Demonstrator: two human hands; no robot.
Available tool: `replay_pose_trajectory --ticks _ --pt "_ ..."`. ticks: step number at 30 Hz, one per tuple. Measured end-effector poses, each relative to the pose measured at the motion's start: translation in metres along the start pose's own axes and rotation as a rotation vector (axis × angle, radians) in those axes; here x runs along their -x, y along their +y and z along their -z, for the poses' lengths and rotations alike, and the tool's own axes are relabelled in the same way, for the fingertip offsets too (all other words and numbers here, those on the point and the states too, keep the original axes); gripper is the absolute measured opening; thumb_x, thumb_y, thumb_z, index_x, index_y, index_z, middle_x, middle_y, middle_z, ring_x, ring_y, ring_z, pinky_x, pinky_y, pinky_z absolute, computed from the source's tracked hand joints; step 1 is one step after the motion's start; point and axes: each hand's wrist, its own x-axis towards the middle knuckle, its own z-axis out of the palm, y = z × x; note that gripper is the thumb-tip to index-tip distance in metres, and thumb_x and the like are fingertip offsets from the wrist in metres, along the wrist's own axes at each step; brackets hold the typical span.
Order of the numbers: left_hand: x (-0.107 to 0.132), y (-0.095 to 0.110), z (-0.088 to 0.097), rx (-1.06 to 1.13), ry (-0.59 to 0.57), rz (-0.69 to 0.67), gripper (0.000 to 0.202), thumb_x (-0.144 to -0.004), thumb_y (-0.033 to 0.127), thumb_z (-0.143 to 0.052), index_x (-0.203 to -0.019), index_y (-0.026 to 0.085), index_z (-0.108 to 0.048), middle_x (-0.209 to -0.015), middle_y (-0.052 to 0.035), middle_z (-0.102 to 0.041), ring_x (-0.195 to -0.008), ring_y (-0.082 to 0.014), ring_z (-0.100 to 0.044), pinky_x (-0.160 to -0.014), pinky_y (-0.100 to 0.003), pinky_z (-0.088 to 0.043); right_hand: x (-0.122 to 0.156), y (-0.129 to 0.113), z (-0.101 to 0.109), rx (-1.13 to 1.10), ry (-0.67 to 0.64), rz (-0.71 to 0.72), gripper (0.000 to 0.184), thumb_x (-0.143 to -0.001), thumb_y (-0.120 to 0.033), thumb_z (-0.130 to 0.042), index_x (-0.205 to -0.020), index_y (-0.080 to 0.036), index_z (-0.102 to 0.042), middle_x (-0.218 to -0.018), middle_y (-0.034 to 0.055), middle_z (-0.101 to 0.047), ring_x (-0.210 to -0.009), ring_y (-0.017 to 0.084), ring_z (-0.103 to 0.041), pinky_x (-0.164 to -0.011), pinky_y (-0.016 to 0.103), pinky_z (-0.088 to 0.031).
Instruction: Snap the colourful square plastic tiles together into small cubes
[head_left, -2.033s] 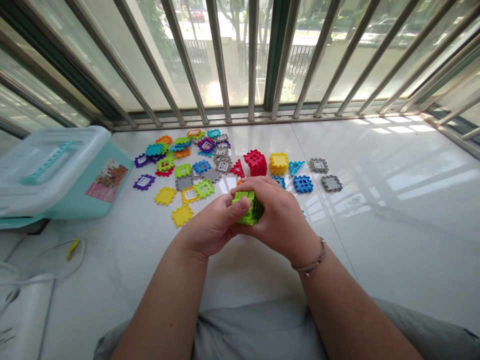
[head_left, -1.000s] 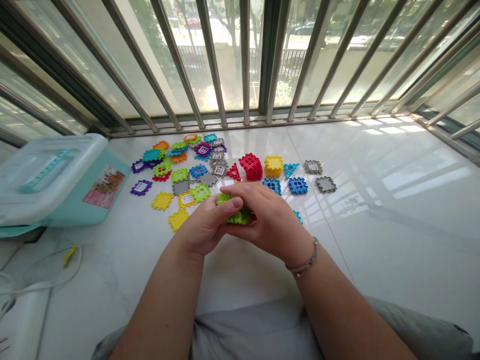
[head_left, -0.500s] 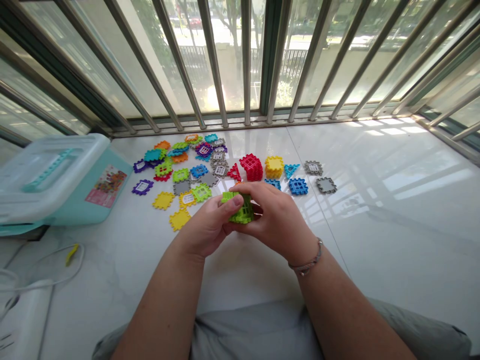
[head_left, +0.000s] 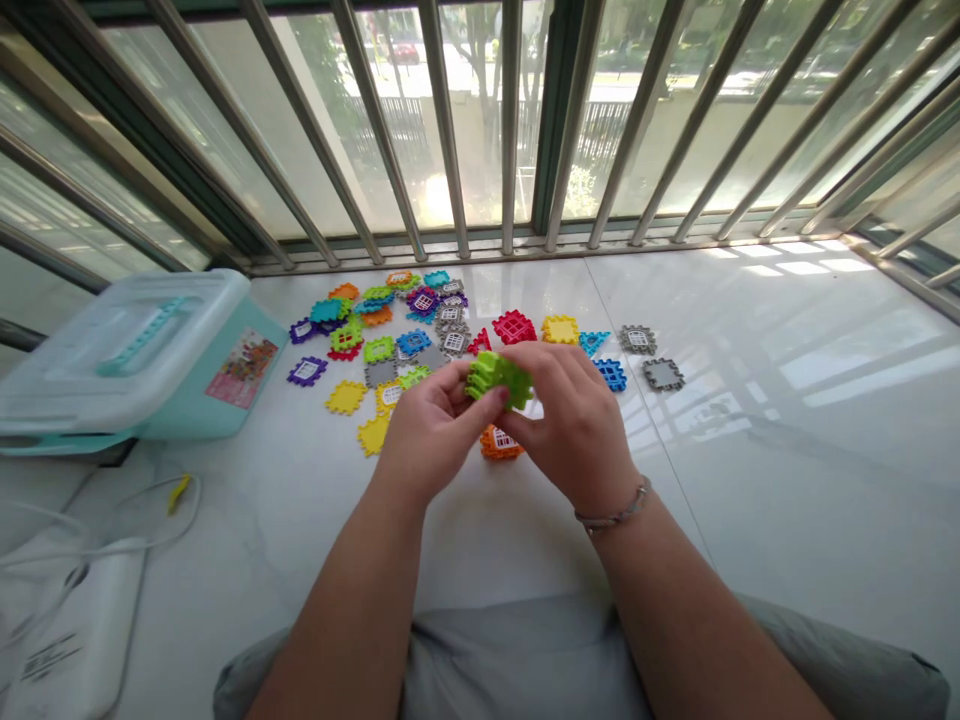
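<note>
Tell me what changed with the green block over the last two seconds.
The lime-green block has turned and risen slightly between the left hand and right hand, both still holding it. The hands have parted, now showing an orange windowed block beneath. The red block and yellow block stayed put.

Along the far side, a tall glass window (head_left: 337,130) with a dark green frame (head_left: 553,110), and in front of it a row of slanting steel bars (head_left: 442,120). Beyond the glass, a metal fence (head_left: 600,140), green trees (head_left: 480,60) and one small red car (head_left: 405,52). Below, a glossy white tile floor (head_left: 787,500), with bright patches of sunlight (head_left: 802,267) close to the window.
</note>
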Motion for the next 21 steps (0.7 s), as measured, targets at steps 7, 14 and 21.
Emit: replay_pose_trajectory --ticks 7,14,21 --pt "-0.038 0.016 0.098 0.556 0.832 -0.220 0.007 -0.095 0.015 -0.070 -0.095 0.022 -0.073 -0.096 -0.0005 -0.085 -0.096 -0.0131 -0.085 -0.096 -0.024 -0.070 -0.003 0.006 0.011 0.096 0.197 -0.086 0.036 -0.103 -0.041 -0.083 -0.129 -0.028 -0.064 -0.112 0.0086 -0.080 -0.103 0.030 -0.076 -0.096 0.048 -0.060" --pt "-0.031 0.026 0.103 0.515 0.836 -0.237 0.007 -0.093 0.018 -0.073 -0.097 0.024 -0.072 -0.099 -0.0005 -0.085 -0.099 -0.0145 -0.085 -0.092 -0.024 -0.070 -0.003 0.005 0.006 0.074 0.190 -0.084 0.016 -0.104 -0.019 -0.075 -0.116 -0.026 -0.067 -0.104 0.0062 -0.081 -0.097 0.027 -0.074 -0.094 0.045 -0.058" --pt "-0.031 0.008 0.080 0.127 0.601 0.027 0.032 -0.072 0.022 -0.093 -0.094 0.017 -0.070 -0.089 0.0000 -0.077 -0.074 -0.0113 -0.074 -0.077 -0.025 -0.066 -0.004 0.005 0.005 0.042 0.159 -0.100 0.012 -0.103 -0.015 -0.071 -0.108 -0.026 -0.068 -0.100 0.0054 -0.081 -0.095 0.027 -0.073 -0.093 0.044 -0.058"
